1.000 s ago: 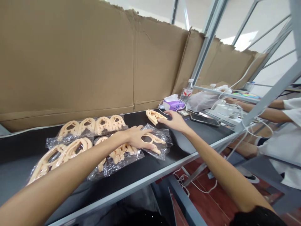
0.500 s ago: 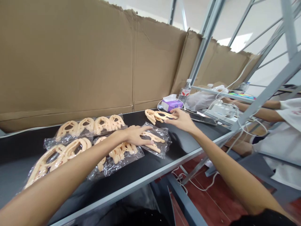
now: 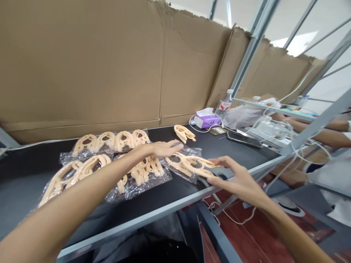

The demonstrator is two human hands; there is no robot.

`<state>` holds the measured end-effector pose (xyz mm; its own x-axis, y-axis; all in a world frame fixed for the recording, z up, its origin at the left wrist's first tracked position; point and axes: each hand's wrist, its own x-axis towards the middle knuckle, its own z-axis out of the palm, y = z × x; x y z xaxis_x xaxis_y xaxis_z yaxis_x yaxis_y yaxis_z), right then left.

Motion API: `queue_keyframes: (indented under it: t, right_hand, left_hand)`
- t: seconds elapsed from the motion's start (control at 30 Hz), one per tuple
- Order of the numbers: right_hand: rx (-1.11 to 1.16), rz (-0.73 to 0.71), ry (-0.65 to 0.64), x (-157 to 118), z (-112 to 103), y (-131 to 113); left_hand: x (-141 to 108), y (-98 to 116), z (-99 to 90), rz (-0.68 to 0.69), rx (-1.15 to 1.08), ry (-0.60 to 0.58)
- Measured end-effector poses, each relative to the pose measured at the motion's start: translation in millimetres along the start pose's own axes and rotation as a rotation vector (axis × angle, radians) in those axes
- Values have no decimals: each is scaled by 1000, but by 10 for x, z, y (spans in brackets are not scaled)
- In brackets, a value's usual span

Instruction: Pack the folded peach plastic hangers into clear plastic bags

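Right hand (image 3: 236, 177) near the front edge of the table (image 3: 211, 151), its fingers (image 3: 222, 160) spread apart at the right end of a peach plastic hanger (image 3: 189, 164), not clamped. The hanger lies on a clear plastic bag (image 3: 178, 173), long axis running left to right, its narrow end toward the right hand. Left hand (image 3: 161, 149), fingers together, is just above a second bag of hangers (image 3: 145, 179). A third bag of hangers (image 3: 74, 182) lies toward the left end; a fourth bag of hangers (image 3: 109, 144) lies along the back edge. A loose hanger (image 3: 183, 133) sits on the bare table. Farther back stand a tissue box (image 3: 207, 120) and a water bottle (image 3: 225, 106), with a phone (image 3: 244, 138) to their right. A co-worker's forearms (image 3: 320, 135) show far right.
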<state>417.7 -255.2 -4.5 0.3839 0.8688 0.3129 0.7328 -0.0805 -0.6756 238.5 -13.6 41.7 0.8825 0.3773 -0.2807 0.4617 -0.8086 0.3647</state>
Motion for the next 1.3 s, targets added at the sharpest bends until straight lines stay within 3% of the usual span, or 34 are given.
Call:
queue_keyframes:
  t: [0.2,0.43,0.63,0.8,0.93,1.03,1.13,1.3]
  right_hand:
    - [-43,-124,23,234,370,-170]
    - [-45,-51,80,181,321,57]
    - [-70,-102,111,324,490,80]
    - [-46,-115,104,408,588,59]
    - [30,-141,19,504,492,56]
    - [163,-91,8,714,318,72]
    - [53,-26,161,1080,219,74]
    - [-182,16,115,1705,471,33]
  left_hand:
    - [51,-54,19,8,-32,6]
    - [48,-45,28,21,-21,16]
    - [28,-35,9,45,14,2]
    - [44,-40,8,47,29,4]
    - [45,-49,7,60,34,6]
    - [51,-57,10,66,38,4]
    - [70,-67,21,59,47,4]
    - [90,-82,35,62,60,14]
